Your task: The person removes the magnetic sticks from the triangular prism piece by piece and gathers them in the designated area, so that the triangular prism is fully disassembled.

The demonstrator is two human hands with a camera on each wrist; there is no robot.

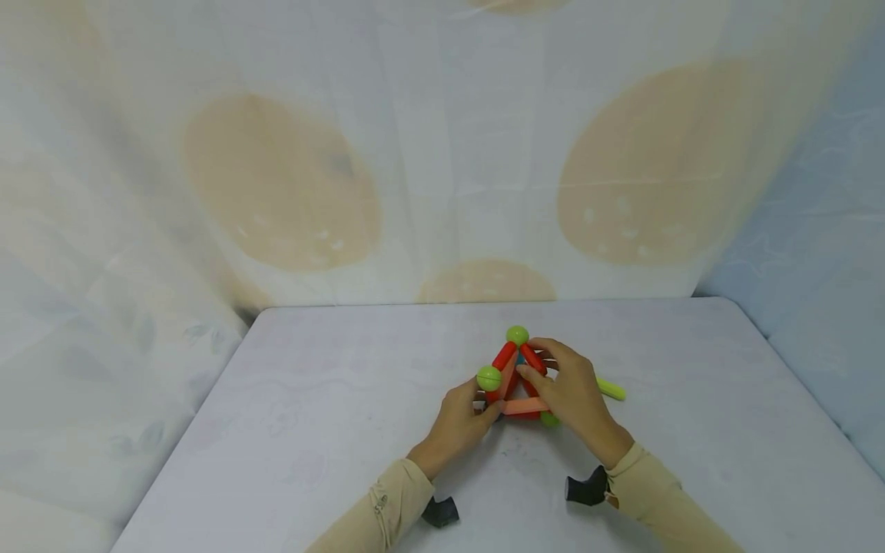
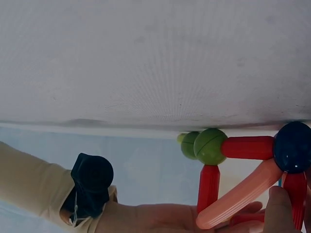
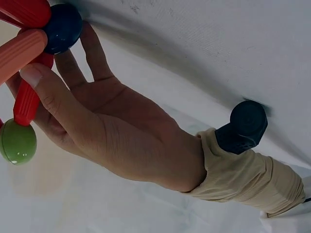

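Rod-and-ball frame (image 1: 517, 378) of red and salmon rods with green balls stood mid-tabletop (image 1: 311, 399), gripped at its left base by the left hand (image 1: 459, 422), pinched from the right by the right hand (image 1: 570, 392), a loose yellow-green rod (image 1: 611, 389) laid just right of the frame.

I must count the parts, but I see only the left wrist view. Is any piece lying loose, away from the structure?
Observer: Yes, one yellow-green stick lies on the table, just beyond the right hand.
Operator: How does that hand hold the structure?
Observer: Its thumb presses the pink stick; its fingers lie behind the blue ball.
Operator: Is there a top ball?
Observer: Yes, a green ball at the apex.
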